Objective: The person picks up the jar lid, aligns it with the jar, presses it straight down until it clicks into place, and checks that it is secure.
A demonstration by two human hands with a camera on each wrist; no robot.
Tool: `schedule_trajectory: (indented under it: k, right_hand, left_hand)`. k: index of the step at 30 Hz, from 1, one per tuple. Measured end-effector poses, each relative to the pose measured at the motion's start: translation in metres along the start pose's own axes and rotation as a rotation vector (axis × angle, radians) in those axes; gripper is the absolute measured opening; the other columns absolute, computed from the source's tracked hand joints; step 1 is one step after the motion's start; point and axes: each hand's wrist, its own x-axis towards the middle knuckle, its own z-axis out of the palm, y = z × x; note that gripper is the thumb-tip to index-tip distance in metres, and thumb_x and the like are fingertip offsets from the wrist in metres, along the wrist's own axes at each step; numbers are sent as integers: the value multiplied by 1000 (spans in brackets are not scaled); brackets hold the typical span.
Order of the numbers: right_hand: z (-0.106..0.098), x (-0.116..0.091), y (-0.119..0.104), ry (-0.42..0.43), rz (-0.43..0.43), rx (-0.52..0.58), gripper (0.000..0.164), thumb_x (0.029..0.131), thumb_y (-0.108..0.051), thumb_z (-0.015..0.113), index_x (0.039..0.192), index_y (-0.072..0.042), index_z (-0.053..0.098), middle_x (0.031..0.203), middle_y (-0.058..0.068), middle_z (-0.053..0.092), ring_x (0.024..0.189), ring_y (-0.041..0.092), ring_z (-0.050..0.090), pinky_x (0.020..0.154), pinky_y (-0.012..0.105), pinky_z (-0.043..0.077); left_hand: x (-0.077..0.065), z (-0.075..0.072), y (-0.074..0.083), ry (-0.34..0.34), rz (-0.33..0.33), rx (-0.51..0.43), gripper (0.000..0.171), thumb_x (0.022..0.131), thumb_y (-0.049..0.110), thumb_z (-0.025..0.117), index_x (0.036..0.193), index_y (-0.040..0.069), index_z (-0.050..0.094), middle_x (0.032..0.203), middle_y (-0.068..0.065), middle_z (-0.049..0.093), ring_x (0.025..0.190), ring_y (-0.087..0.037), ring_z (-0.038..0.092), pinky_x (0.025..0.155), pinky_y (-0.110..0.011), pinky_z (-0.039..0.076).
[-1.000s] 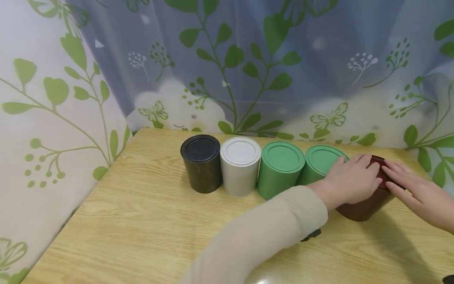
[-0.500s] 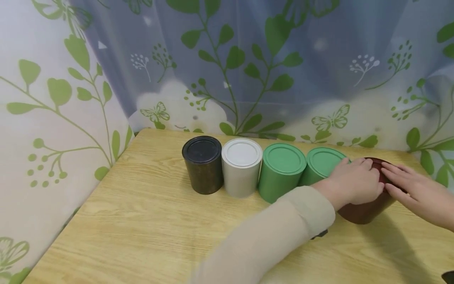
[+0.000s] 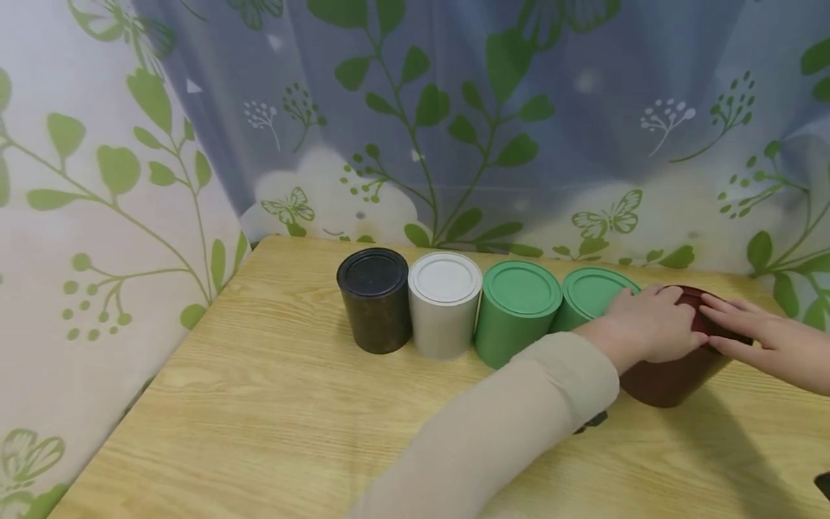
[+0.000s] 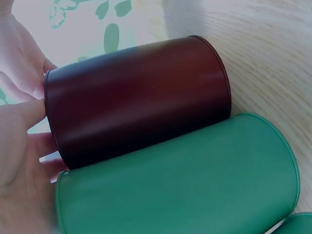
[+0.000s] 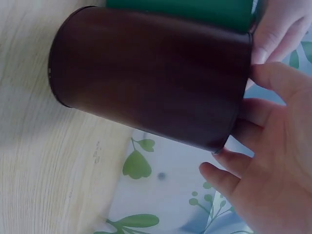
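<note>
A dark red canister [image 3: 674, 378] stands upright at the right end of a row, beside a green canister [image 3: 593, 288]. Across its top lies my left hand [image 3: 648, 328], fingers and thumb spread at the rim and gripping nothing that I can see. From the other side, my right hand [image 3: 772, 346] touches the same top with extended fingers. The right wrist view shows these fingers [image 5: 246, 117] spread along the edge of the canister's top. Both wrist views show the canister's smooth side, with the green one close alongside it.
Another green canister [image 3: 519, 317], a white canister [image 3: 444, 310] and a black canister [image 3: 376, 310] continue the row to the left. All stand on a wood-grain table [image 3: 259, 404]. A leaf-patterned curtain [image 3: 454, 144] hangs behind the table's back edge.
Both hands stay at the dark red canister's top; the left fingers have shifted slightly right over it. The whole scene has drifted a little right in the head view.
</note>
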Motion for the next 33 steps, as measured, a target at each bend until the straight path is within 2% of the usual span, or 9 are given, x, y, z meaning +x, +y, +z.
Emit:
schedule_trajectory:
  k: [7, 11, 15, 18, 23, 27, 33]
  right_hand:
    - [3, 1, 10, -1, -39, 38, 62, 97, -19, 51, 140, 14, 22, 143, 40, 10, 127, 60, 5, 88, 70, 23]
    - [3, 4, 12, 2, -48, 40, 60, 98, -17, 50, 140, 14, 21, 143, 39, 9, 127, 59, 5, 88, 71, 22]
    - [7, 4, 13, 13, -56, 59, 59, 100, -18, 44, 141, 14, 16, 147, 34, 2, 132, 54, -2, 95, 71, 10]
    - [10, 4, 11, 2, -43, 49, 59, 102, -22, 38, 143, 11, 12, 150, 29, -2, 133, 50, -9, 99, 69, -1]
    - [11, 4, 4, 1, -32, -22, 60, 103, -25, 35, 143, 12, 10, 148, 32, 0, 133, 51, -8, 101, 66, -2]
    - [15, 3, 2, 48, -80, -101, 56, 104, -20, 33, 141, 16, 13, 147, 35, 1, 132, 52, -6, 104, 62, -4]
    - [24, 0, 4, 118, -147, -125, 52, 103, -14, 30, 137, 22, 13, 146, 35, -2, 134, 47, -14, 107, 51, -13]
  left_hand:
    - [4, 0, 5, -35, -36, -106, 36, 93, 59, 35, 129, 60, 30, 142, 36, 12, 134, 8, 3, 111, -27, 9]
    - [4, 3, 6, -29, -22, -47, 40, 94, 59, 28, 134, 58, 22, 144, 34, 3, 134, 8, -5, 111, -27, 5]
    - [2, 8, 3, 10, 28, 40, 46, 96, 58, 19, 141, 53, 7, 145, 31, -7, 133, 7, -11, 111, -26, 2]
    - [2, 10, 2, 37, 48, 56, 48, 96, 58, 18, 142, 51, 2, 145, 32, -6, 134, 7, -10, 111, -25, 2]
    - [3, 9, 3, 55, 61, 47, 51, 95, 58, 20, 142, 50, 4, 145, 32, 0, 134, 8, -3, 111, -23, 4]
    - [4, 11, 6, 86, 39, 52, 50, 95, 59, 20, 143, 50, 7, 146, 30, 2, 135, 7, -2, 111, -24, 4]
    - [3, 23, 12, 124, -58, 145, 50, 94, 62, 12, 143, 49, 8, 150, 22, 3, 137, 1, -3, 112, -30, 2]
